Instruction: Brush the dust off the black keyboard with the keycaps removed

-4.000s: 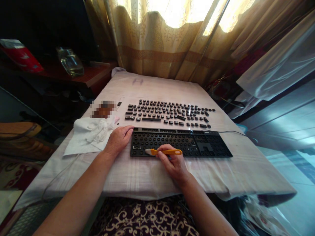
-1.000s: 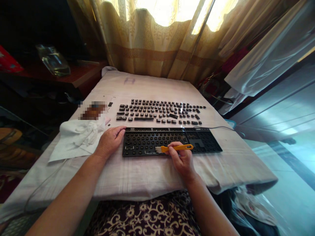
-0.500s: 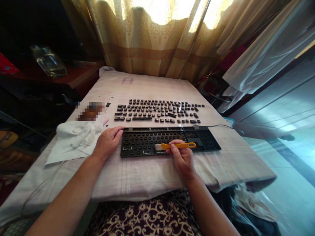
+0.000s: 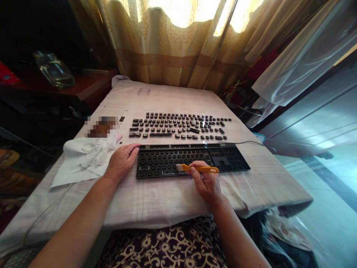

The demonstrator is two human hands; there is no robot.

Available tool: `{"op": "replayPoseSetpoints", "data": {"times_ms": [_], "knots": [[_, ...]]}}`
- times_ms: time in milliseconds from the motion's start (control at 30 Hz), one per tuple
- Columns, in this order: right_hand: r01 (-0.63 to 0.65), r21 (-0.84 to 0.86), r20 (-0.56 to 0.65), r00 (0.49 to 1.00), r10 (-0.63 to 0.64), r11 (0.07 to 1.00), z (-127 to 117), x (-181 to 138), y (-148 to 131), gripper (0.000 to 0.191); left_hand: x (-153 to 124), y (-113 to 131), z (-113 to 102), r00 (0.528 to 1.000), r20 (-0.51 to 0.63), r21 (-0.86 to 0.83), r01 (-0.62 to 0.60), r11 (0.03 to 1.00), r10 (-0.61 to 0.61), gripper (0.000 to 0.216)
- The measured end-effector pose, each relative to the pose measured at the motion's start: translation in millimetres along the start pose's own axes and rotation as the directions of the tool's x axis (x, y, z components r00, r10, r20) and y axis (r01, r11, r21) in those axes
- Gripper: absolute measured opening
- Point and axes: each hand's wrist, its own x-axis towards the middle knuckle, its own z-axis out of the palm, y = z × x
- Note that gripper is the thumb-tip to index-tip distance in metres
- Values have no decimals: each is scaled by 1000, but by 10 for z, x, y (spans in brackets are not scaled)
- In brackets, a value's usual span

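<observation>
A black computer keyboard (image 4: 173,156) with its keycaps off lies flat on the cloth-covered table, its bare key mounts showing. My left hand (image 4: 122,160) grips the keyboard's left end, thumb and fingers closed at the upper left corner. In my right hand (image 4: 205,180) is a small brush (image 4: 208,169) with a flat yellow handle, pinched between thumb and fingers. Its pale bristles point left and rest on the lower middle rows of the keyboard. Behind the keyboard, loose black keycaps (image 4: 161,134) sit in rows, with the long space bar keycap in the front row.
A crumpled white cloth (image 4: 86,156) lies left of my left hand, near a blurred-out patch and a small clear-and-black item (image 4: 122,118). A cable (image 4: 245,142) runs right from the keyboard. A glass jar (image 4: 54,70) stands on the side cabinet at left.
The brush's handle end has dipped toward me and slightly left, while its bristles stay over about the same keys. My left hand keeps its place on the keyboard.
</observation>
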Motion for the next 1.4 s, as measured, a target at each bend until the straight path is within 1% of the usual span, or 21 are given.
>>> {"op": "replayPoseSetpoints", "data": {"times_ms": [67,200,400,633,800,967,1100,1200,1267,1333,1367,1400], "knots": [[27,-2,-4,1000,-27,1000,12,7,-23,12,-4,0,1,1000,-4,2,-2,1000,2,50],[100,-21,35,994,-100,995,29,29,-66,14,-2,0,-3,1000,3,9,-3,1000,3,50],[204,-128,54,979,-198,971,-21,71,-72,14,5,18,-8,1000,9,4,6,1000,-6,52],[227,-135,56,974,-221,965,-14,75,-112,16,9,4,2,1000,6,8,8,1000,-8,51],[223,-143,86,973,-212,964,-30,92,-90,17,8,19,-10,1000,13,8,4,1000,-4,52],[227,-141,67,973,-220,964,-48,108,-86,16,10,28,-14,1000,12,4,10,1000,-10,54],[233,-142,106,970,-219,962,-12,101,-93,17,11,17,-12,1000,14,5,11,1000,-11,51],[206,-157,97,976,-193,966,-34,99,-71,18,10,17,-12,1000,11,3,11,1000,-11,50],[158,-155,48,987,-152,975,-89,98,-31,17,9,23,-15,1000,11,1,13,1000,-13,50],[50,-129,-44,997,-56,990,-166,95,44,15,10,31,-19,1000,13,0,15,1000,-15,51],[-39,-112,-113,993,26,993,-208,92,101,14,11,33,-21,1000,13,1,17,1000,-17,52],[-145,-86,-195,973,126,986,-251,88,172,14,11,35,-22,1000,12,3,18,1000,-18,52]]}}
